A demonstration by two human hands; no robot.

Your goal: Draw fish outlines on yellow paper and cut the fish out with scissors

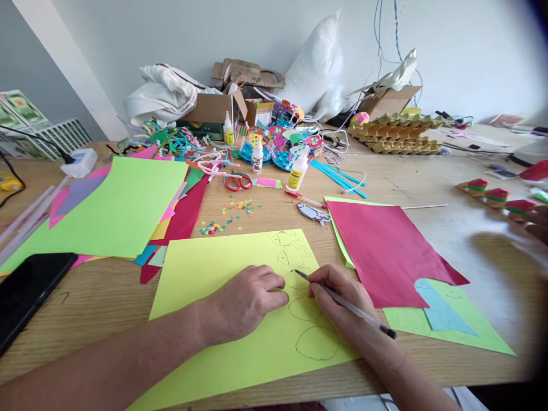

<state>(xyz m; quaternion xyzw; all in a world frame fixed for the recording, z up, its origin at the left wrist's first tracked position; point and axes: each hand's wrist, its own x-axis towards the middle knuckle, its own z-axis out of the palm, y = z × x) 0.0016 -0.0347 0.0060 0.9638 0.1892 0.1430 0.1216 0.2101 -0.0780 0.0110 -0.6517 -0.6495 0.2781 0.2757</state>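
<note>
Paper (pixel 257 354), bright yellow, is lying flat beneath both hands, with a column of fish outlines running down its right part. Taking the sheet's middle as the clock's centre, two fish (pixel 293 255) near one o'clock are showing eyes and gill lines, so they are looking mostly done. The third outline, towards two o'clock, seems to be in hand: the right hand (pixel 338 294) is grasping a pen (pixel 359 314), its tip pointing there. Two lower outlines (pixel 317 343), from three to four o'clock, are showing no eyes and seem unfinished; the right hand is partly covering them. The left hand (pixel 252 302) is resting loosely curled on the paper, gripping nothing visible. Scissors (pixel 238 181) are lying beyond, at twelve o'clock.
</note>
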